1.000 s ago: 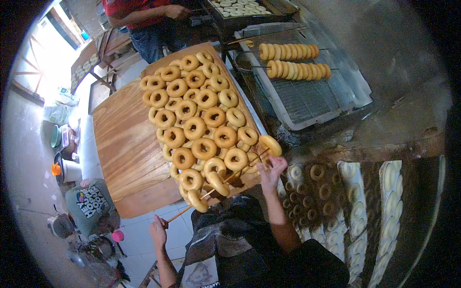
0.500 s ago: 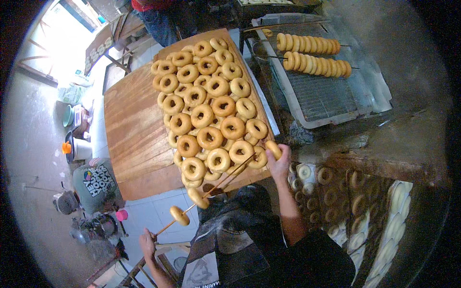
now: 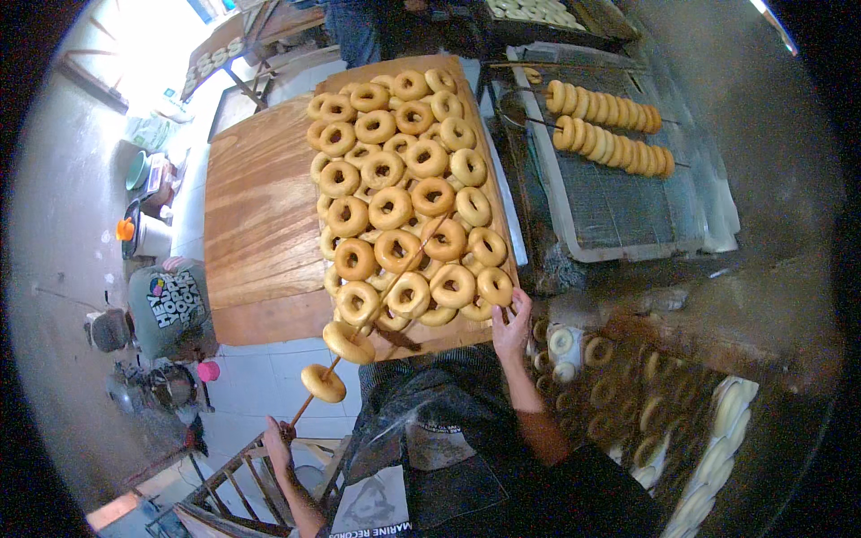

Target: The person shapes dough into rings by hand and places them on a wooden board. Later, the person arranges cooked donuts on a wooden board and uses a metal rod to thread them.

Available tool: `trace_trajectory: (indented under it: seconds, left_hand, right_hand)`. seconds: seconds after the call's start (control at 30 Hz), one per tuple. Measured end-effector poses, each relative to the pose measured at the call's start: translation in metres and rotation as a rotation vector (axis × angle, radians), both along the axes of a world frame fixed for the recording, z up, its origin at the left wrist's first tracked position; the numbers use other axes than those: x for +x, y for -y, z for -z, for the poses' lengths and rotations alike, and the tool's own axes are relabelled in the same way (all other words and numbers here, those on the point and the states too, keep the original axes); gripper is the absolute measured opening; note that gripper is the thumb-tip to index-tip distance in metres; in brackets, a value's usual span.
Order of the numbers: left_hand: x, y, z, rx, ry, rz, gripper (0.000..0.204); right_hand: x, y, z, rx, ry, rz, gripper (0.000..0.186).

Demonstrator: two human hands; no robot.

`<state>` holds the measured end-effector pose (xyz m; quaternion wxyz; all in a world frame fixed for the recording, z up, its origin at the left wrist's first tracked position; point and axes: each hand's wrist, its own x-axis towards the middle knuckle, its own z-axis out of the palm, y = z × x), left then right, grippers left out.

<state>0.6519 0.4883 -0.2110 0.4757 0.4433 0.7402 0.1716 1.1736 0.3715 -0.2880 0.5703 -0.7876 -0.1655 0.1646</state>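
My left hand (image 3: 280, 438) is closed around the lower end of a thin wooden stick (image 3: 387, 292), which slants up to the right over the pile. Two golden ring doughnuts are threaded on it, a lower doughnut (image 3: 323, 384) and an upper doughnut (image 3: 348, 342). At the near right corner of the pile, my right hand (image 3: 511, 328) has its fingers apart at the edge of a browner doughnut (image 3: 495, 287). That ring lies flat on the others. Layers of doughnuts (image 3: 390, 207) cover the right part of a wooden board (image 3: 256, 202).
Right of the board, two rods of doughnuts (image 3: 614, 151) rest across a metal tray with a wire rack (image 3: 628, 220). Rings of pale dough (image 3: 596, 352) lie on trays below right. A white bucket (image 3: 154, 238) and a grey-green sack (image 3: 169, 309) are at left. Another person (image 3: 352, 31) stands beyond.
The doughnut that was in my right hand now lies on the pile, with my fingers at its edge. The stick's tip has swung up and left over the doughnuts. The view has shifted slightly.
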Motion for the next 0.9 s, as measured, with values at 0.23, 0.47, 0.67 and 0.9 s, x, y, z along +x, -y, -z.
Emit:
trace_trajectory:
  seconds: [0.23, 0.47, 0.67, 0.9]
  left_hand:
    - [0.039, -0.019, -0.021, 0.230, -0.015, 0.022, 0.055]
    - [0.064, -0.084, -0.001, 0.224, -0.094, 0.044, 0.044]
    - [0.074, -0.153, 0.026, 0.192, 0.014, 0.163, 0.033]
    - [0.050, -0.172, -0.115, -0.207, 0.659, 0.362, 0.032]
  right_hand:
    - [0.008, 0.026, -0.020, -0.106, 0.060, 0.017, 0.034]
    - [0.000, -0.020, -0.024, -0.016, 0.111, -0.086, 0.024]
    - [-0.066, -0.094, -0.074, -0.095, 0.158, -0.314, 0.018]
    - [-0.174, -0.144, -0.117, -0.146, 0.078, -0.546, 0.019]
